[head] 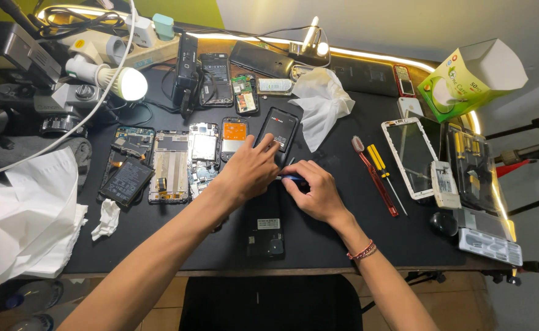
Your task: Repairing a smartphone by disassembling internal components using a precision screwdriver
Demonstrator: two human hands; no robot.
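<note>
While the flat black rigid phone (277,132) is pinned by left hand (249,171) fingertips, a blue-handled tool (291,178) is gripped by right hand (318,193); likely fragile, best held by edges.

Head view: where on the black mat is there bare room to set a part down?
Bare mat lies near the front edge, between the black phone and the red brush; another patch lies between crumpled tissue and left forearm. The disassembled phones crowd the left centre.

1 head-worn view looks steeply down from above the near edge of a dark work table (343,245), facing away from the wearer toward the far wall. It sits close, both forearms entering from the near edge. The table's left and right ends run out of the picture.
</note>
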